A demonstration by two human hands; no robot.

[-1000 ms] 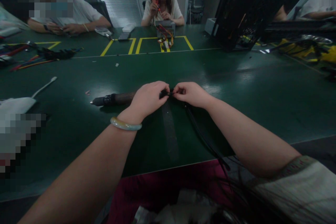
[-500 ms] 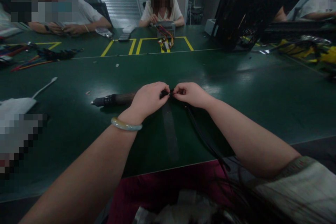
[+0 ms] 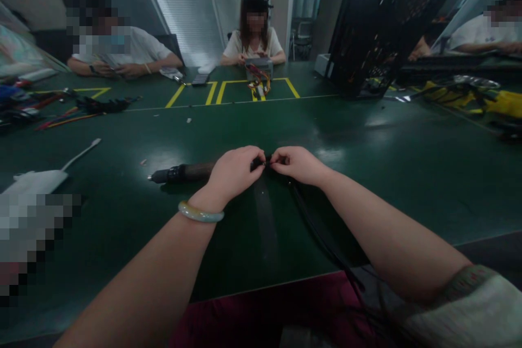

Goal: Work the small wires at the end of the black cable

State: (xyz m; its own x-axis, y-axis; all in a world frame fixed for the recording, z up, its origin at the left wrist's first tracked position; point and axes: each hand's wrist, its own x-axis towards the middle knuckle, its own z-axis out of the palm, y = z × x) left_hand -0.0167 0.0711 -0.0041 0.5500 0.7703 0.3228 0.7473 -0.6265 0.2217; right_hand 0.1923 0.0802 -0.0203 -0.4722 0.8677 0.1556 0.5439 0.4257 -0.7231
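An electric screwdriver [image 3: 191, 172] with a dark body lies on the green table, its metal tip pointing left. My left hand [image 3: 235, 171], a bangle at its wrist, is closed around the tool's rear end. Close beside it, my right hand [image 3: 299, 165] pinches a small dark part at that end, probably the cord's plug; the fingertips cover most of it. The black cord [image 3: 312, 215] runs from under my right hand toward the front table edge. Whether the plug sits in the tool or apart from it, I cannot tell.
A white pouch with a strap [image 3: 36, 180] lies at the left. Bundled wires [image 3: 101, 104] are at the back left. Across the table a person handles a power supply [image 3: 259, 68]. A black computer case [image 3: 367, 38] stands at the back right. Other people sit at both sides.
The whole view has shifted, so the table and hands appear lower in the picture. Both hands keep their places at the screwdriver's rear end, with little visible movement.
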